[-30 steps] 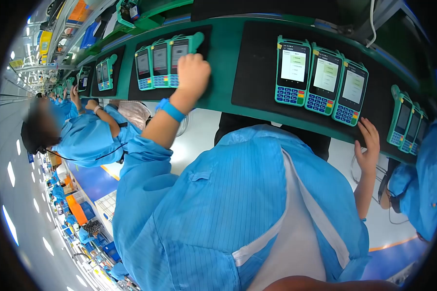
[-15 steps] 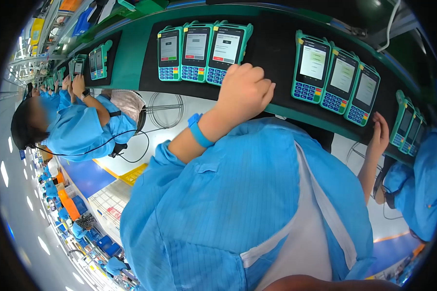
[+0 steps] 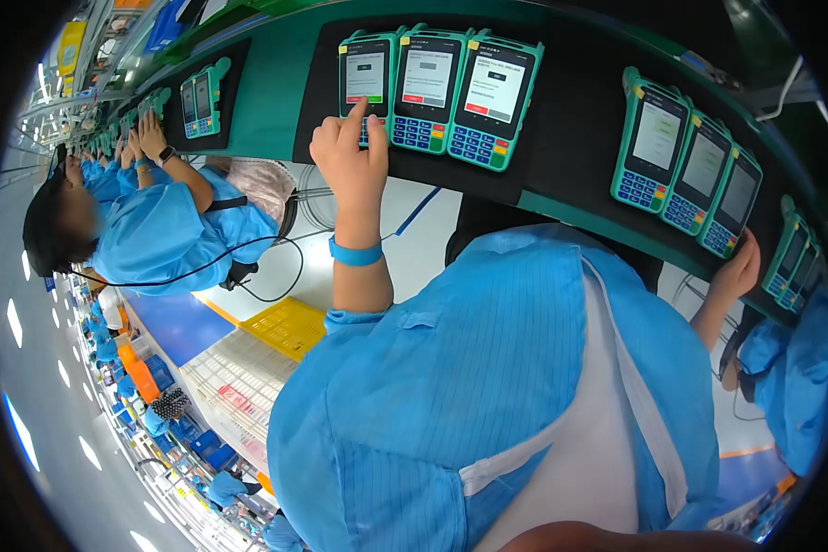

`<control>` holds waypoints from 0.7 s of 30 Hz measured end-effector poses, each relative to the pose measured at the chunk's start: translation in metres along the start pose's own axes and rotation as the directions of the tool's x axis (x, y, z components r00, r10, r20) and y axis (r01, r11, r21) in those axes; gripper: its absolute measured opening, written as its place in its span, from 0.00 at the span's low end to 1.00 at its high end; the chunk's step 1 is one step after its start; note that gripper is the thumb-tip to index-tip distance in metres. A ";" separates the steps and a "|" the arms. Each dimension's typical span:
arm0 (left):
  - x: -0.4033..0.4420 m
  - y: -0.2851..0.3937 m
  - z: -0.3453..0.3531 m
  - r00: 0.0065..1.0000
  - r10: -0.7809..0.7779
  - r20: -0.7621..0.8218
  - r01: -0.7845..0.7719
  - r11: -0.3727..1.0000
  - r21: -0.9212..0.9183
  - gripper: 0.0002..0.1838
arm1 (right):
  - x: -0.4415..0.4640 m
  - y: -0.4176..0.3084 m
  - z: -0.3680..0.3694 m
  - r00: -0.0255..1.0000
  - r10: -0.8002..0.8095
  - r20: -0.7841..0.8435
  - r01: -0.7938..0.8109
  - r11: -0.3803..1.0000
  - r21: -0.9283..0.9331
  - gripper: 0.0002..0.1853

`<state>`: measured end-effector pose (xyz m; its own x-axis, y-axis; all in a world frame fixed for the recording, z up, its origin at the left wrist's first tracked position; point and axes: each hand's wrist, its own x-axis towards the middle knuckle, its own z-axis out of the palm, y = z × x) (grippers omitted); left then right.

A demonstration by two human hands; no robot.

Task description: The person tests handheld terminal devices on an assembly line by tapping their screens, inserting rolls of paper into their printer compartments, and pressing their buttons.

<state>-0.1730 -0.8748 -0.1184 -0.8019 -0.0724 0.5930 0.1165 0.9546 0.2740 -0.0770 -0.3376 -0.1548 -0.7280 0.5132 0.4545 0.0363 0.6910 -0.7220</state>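
Observation:
Three green card payment terminals stand in a row in front of me: a left terminal, a middle terminal and a right terminal, all with lit screens above blue keypads. My left hand, wearing a blue wristband, has its index finger stretched onto the lower screen of the left terminal; it holds nothing. Three more terminals, including a nearest one, stand farther right. Beside the lower corner of that group's outermost terminal is my right hand, fingers slightly bent and not wrapped around anything.
The terminals lie on black mats over a green bench. Another person works at the left, near further terminals. A sleeve shows at the right beside more terminals. A yellow crate stands below the bench.
My left hand has moved left from the right terminal to the left one, its curled fingers giving way to an extended index finger. My right hand has shifted slightly; the view has turned.

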 end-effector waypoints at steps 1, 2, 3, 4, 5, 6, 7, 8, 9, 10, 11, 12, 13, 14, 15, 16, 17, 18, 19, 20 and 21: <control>0.001 -0.003 0.002 1.000 0.001 0.006 -0.001 1.000 -0.003 0.12 | 0.000 0.001 -0.001 1.000 0.001 -0.004 -0.001 1.000 -0.031 0.17; 0.001 -0.006 0.005 0.999 -0.001 0.037 0.001 1.000 0.001 0.12 | 0.000 0.001 -0.001 1.000 -0.002 0.002 0.002 0.999 -0.033 0.16; 0.000 -0.007 0.006 0.998 -0.004 0.067 0.003 1.000 0.005 0.13 | 0.001 0.000 0.000 1.000 0.001 0.004 -0.001 0.999 -0.040 0.16; 0.000 -0.007 0.006 0.997 -0.004 0.076 0.004 1.000 0.001 0.13 | 0.001 0.000 0.000 1.000 0.009 -0.008 -0.009 1.000 -0.026 0.16; 0.001 -0.005 0.004 0.997 -0.009 0.071 0.010 1.000 -0.019 0.14 | 0.000 -0.001 0.000 1.000 0.018 -0.021 -0.018 1.000 -0.012 0.16; 0.002 -0.004 0.003 0.998 -0.014 0.064 0.017 0.999 -0.038 0.14 | 0.000 0.000 0.000 1.000 -0.002 -0.027 0.001 0.999 -0.033 0.16; 0.001 -0.001 0.003 0.999 0.021 0.038 -0.020 0.999 -0.045 0.16 | 0.000 0.001 0.000 1.000 0.000 -0.029 -0.002 0.999 -0.038 0.16; 0.002 0.005 0.001 0.997 0.066 0.051 -0.062 0.996 -0.063 0.16 | -0.001 0.001 0.000 0.999 0.007 -0.031 -0.008 0.999 -0.037 0.16; 0.003 0.014 -0.002 0.992 0.110 0.061 -0.105 0.991 -0.080 0.16 | -0.001 0.002 0.000 0.999 0.014 -0.034 -0.015 0.999 -0.034 0.16; 0.004 0.026 -0.006 0.986 0.148 0.082 -0.135 0.980 -0.143 0.16 | 0.000 0.003 0.000 0.999 0.015 -0.036 -0.017 0.999 -0.037 0.16; 0.003 0.036 -0.005 0.979 0.178 0.095 -0.159 0.970 -0.183 0.16 | 0.000 0.004 0.000 0.999 0.016 -0.036 -0.017 0.999 -0.039 0.16; 0.002 0.044 -0.004 0.972 0.209 0.107 -0.181 0.958 -0.223 0.17 | 0.000 0.004 -0.001 0.999 0.017 -0.036 -0.018 0.999 -0.041 0.16; 0.002 0.052 -0.003 0.964 0.232 0.128 -0.193 0.946 -0.261 0.19 | 0.000 0.004 -0.001 0.999 0.019 -0.039 -0.021 0.999 -0.044 0.16; 0.002 0.061 -0.001 0.959 0.247 0.138 -0.204 0.942 -0.265 0.19 | 0.000 0.004 -0.001 0.999 0.013 -0.032 -0.015 0.999 -0.051 0.16; 0.002 0.067 0.001 0.954 0.262 0.149 -0.216 0.939 -0.269 0.20 | -0.001 0.004 -0.001 1.000 0.007 -0.024 -0.009 0.998 -0.057 0.16; 0.002 0.070 0.005 0.954 0.263 0.141 -0.218 0.937 -0.272 0.20 | -0.001 0.004 -0.002 1.000 0.011 -0.027 -0.012 0.998 -0.060 0.16; 0.002 0.072 0.007 0.953 0.266 0.143 -0.220 0.936 -0.275 0.20 | -0.001 0.004 -0.003 1.000 0.023 -0.015 -0.024 0.998 -0.059 0.16; 0.004 0.074 0.009 0.952 0.271 0.143 -0.225 0.935 -0.274 0.21 | -0.001 0.004 -0.003 0.999 0.034 -0.005 -0.034 0.998 -0.059 0.16; 0.006 0.076 0.011 0.950 0.277 0.142 -0.231 0.934 -0.273 0.22 | 0.000 0.002 -0.003 0.999 0.036 -0.010 -0.037 0.998 -0.060 0.16; 0.008 0.079 0.015 0.949 0.281 0.142 -0.235 0.932 -0.276 0.22 | 0.000 -0.001 -0.002 1.000 0.020 -0.017 -0.022 0.997 -0.077 0.16; 0.010 0.082 0.019 0.948 0.277 0.155 -0.233 0.939 -0.252 0.23 | -0.001 -0.003 -0.001 1.000 0.007 -0.021 -0.009 0.996 -0.094 0.16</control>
<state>-0.1823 -0.7915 -0.1046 -0.8191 0.2405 0.5208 0.4441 0.8405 0.3104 -0.0756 -0.3395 -0.1523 -0.7132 0.5285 0.4605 0.1066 0.7311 -0.6739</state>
